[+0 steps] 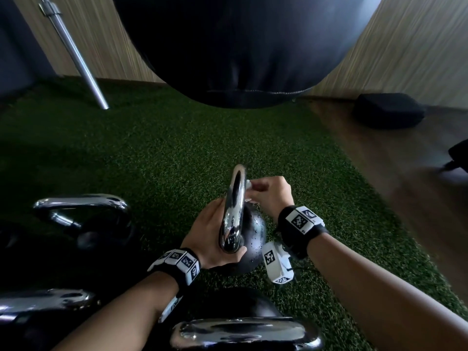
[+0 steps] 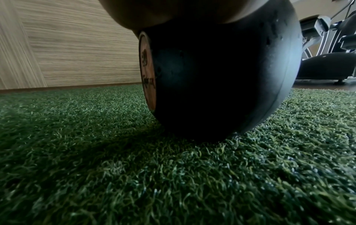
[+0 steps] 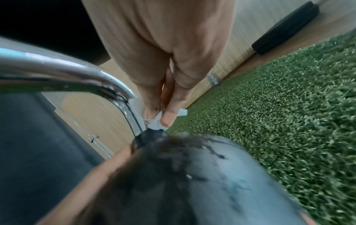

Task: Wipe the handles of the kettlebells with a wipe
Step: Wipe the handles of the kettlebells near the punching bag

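A black kettlebell (image 1: 253, 236) with a chrome handle (image 1: 234, 209) stands on green turf in the middle of the head view. My left hand (image 1: 215, 239) grips the near end of that handle, thumb curled under it. My right hand (image 1: 271, 196) pinches a white wipe (image 1: 248, 184) against the handle's far leg. In the right wrist view the wipe (image 3: 157, 121) sits between thumb and fingers where the handle (image 3: 123, 100) meets the wet ball (image 3: 212, 175). The left wrist view shows only the kettlebell's dark body (image 2: 221, 83) on the turf.
Three more kettlebells stand near me: one at the left (image 1: 86, 216), one at the lower left (image 1: 43, 305), one at the bottom (image 1: 243, 333). A steel barbell (image 1: 76, 54) leans on the wood wall. A black pad (image 1: 387, 112) lies on the wooden floor at the right.
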`<state>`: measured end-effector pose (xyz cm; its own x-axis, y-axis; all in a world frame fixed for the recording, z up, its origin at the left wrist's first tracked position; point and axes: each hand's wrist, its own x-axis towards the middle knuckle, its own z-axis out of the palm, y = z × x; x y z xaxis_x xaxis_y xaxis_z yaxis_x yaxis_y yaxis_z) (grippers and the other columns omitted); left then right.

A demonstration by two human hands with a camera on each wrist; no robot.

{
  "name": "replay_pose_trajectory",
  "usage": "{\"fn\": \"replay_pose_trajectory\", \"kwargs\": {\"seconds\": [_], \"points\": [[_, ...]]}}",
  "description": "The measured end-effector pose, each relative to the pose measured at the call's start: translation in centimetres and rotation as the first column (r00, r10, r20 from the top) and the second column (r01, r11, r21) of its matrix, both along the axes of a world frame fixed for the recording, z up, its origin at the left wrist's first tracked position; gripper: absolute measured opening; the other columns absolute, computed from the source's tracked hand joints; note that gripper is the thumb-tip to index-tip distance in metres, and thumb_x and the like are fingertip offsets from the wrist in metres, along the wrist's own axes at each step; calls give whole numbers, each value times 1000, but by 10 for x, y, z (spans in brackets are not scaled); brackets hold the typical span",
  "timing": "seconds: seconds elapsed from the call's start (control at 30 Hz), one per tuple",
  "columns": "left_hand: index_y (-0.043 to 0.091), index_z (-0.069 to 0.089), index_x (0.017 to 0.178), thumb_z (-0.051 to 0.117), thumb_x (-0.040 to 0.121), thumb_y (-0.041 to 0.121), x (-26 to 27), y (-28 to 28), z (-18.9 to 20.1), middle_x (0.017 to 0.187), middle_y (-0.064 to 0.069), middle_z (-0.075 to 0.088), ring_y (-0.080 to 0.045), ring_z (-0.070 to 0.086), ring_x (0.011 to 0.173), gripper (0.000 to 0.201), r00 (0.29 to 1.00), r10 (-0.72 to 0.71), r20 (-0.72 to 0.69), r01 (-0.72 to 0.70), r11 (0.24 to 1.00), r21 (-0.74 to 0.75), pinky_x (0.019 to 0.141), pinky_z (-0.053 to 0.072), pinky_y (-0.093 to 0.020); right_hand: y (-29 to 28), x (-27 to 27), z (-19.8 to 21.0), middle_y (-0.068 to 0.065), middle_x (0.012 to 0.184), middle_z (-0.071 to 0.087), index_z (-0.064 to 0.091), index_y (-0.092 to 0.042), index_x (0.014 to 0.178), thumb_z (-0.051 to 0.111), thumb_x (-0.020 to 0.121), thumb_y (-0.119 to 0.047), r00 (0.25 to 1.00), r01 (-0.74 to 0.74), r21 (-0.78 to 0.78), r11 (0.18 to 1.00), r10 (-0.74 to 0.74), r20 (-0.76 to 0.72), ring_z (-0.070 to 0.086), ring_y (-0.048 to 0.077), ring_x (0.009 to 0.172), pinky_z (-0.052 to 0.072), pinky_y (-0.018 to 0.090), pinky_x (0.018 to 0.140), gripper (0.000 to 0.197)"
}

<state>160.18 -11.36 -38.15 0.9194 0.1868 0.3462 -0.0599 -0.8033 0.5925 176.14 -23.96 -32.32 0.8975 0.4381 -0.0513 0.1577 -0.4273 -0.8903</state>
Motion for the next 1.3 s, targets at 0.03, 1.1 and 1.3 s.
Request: {"fn": "replay_pose_trajectory", "kwargs": {"seconds": [0.03, 1.1, 1.3], "points": [[14, 39, 147, 85, 58, 57, 0, 0, 0, 141, -5, 52, -25, 52, 130, 109, 1000, 8, 0, -8, 1000, 1, 113, 45, -47, 2, 2, 4, 0, 93, 79, 79, -16, 101, 87, 78, -11, 1000, 18, 35, 999, -18, -4, 77, 14, 83, 64, 31, 81, 25], [18, 33, 147, 92, 57, 27, -2, -6, 13, 134, 6, 53, -17, 57, 121, 108, 988, -76, 131, 82, 996, -36, 108, 45, -27, -52, -46, 70, -5, 87, 80, 83, -15, 95, 89, 77, -17, 900, -397, 62, 916, 375, 221, 77, 10, 78, 64, 30, 76, 19], [15, 36, 147, 90, 58, 35, -2, -6, 12, 134, -6, 58, -23, 59, 122, 106, 996, -45, 77, 48, 998, -33, 108, 49, -38, -49, -42, 75, 4, 87, 81, 78, -5, 90, 88, 74, -6, 920, -393, 183, 901, 382, 90, 79, 22, 80, 65, 35, 77, 19]]}}
